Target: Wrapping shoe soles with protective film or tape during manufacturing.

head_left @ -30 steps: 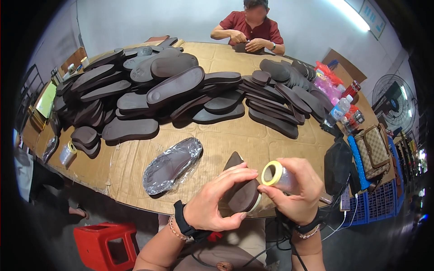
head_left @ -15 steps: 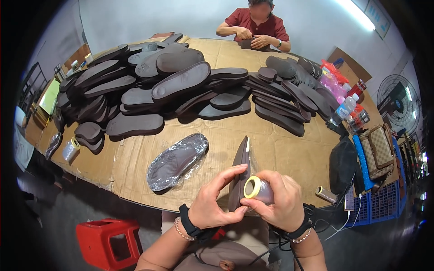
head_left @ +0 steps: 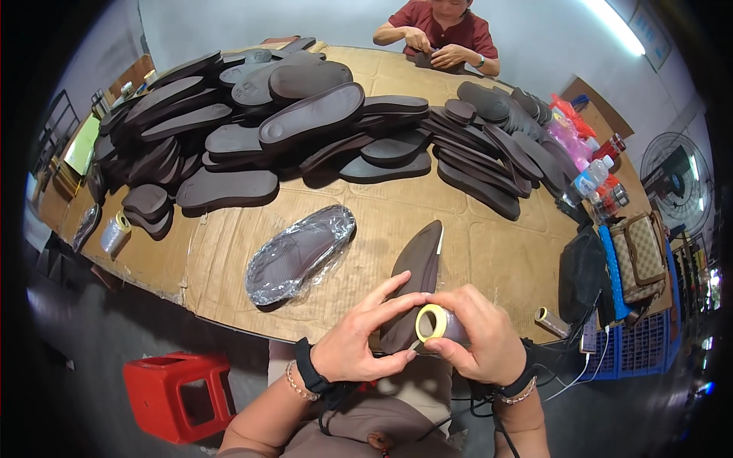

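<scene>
My right hand (head_left: pixel 489 336) is closed around a small roll of clear plastic film (head_left: pixel 452 324) with a yellow-rimmed core, held against a dark brown shoe sole (head_left: pixel 414 258). The sole stands tilted on its edge, its tip pointing away from me, with a white strip along the right side near the tip. My left hand (head_left: pixel 359 328) grips the near part of the sole, thumb low and fingers across its face. Film on the sole is hard to make out. Left of my hands lies another sole wrapped in clear film (head_left: pixel 300 256).
A large heap of dark soles (head_left: pixel 229 191) spreads over the cardboard-covered table (head_left: pixel 221 275). Spare film rolls (head_left: pixel 114 235) lie left and right. A black bag, bottles (head_left: pixel 593 177) and a checked bag (head_left: pixel 637 246) line the right edge. Across the table a person (head_left: pixel 443 38) handles a dark piece.
The held sole has turned so more of its broad brown face shows, its tip swinging right. My left fingers have spread over it, and the roll has shifted slightly right and down.
</scene>
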